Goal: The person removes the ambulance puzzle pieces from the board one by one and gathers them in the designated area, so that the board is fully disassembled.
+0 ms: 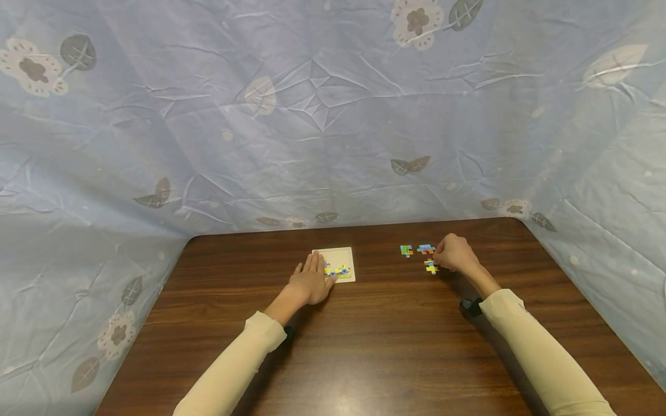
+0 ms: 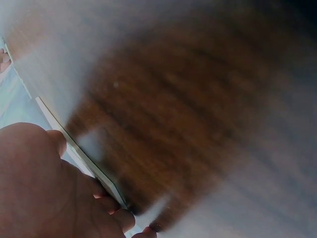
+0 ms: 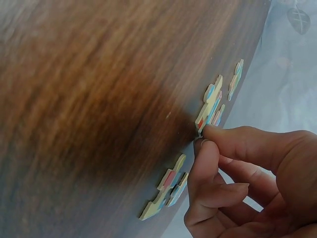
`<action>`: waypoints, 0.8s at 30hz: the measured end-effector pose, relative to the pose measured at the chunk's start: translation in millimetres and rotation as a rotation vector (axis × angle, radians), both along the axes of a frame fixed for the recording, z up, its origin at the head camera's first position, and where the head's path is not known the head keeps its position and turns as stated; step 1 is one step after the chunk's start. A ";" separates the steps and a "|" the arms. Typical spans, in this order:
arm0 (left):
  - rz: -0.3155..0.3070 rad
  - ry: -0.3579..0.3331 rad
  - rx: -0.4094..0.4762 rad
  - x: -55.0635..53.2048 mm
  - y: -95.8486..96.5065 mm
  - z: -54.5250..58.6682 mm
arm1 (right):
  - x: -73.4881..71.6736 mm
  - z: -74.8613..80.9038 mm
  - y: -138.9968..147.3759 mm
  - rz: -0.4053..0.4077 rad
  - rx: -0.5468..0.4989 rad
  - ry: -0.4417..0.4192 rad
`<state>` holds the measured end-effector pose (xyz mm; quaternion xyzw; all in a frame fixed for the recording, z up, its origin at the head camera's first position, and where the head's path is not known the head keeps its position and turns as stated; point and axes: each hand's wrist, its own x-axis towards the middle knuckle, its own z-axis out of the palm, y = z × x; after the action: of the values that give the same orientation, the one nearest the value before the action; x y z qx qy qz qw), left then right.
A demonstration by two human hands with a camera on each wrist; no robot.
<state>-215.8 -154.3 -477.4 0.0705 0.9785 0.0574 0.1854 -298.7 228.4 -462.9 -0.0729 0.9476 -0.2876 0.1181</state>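
My right grip (image 1: 455,254) is pinching the lower end of a puzzle piece (image 3: 209,105) on the worktop (image 1: 359,341), right of the tray (image 1: 340,253). Right wrist view has it slanting up-right; true long axis, can't tell. Left grip (image 1: 310,284) lies straight-fingered at the tray's left edge.

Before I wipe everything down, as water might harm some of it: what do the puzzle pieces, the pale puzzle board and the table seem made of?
Puzzle pieces: likely thin wood or thick card with printed faces; their cut edges look pale. Puzzle board: perhaps similar, pale and plain where bare. Table: wood or wood-look laminate, somewhat glossy, with brown grain streaks and a bright reflection.
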 end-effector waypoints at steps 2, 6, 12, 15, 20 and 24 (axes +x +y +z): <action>-0.001 -0.001 0.003 0.2 -0.2 -0.3 | 0.2 0.3 0.1 -0.001 -0.004 -0.001; -0.001 -0.005 0.008 0.6 -0.5 0.0 | -0.2 0.0 0.6 0.000 0.000 -0.005; -0.006 -0.002 -0.001 0.3 0.0 -1.0 | 0.2 -0.6 0.8 -0.001 0.006 -0.014; -0.006 0.002 0.002 -0.4 0.7 -1.1 | 0.5 -0.4 0.5 0.002 0.002 -0.005; -0.005 0.003 0.023 -2.2 1.0 1.1 | 1.5 4.3 -4.1 0.008 -0.027 0.046; -0.010 0.008 0.040 -3.2 -1.3 4.1 | 3.2 15.5 -17.8 0.002 -0.074 0.086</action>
<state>-219.0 -155.6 -473.3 0.0794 0.9775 0.0759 0.1803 -295.5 210.6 -447.4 -0.0902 0.9405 -0.3188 0.0750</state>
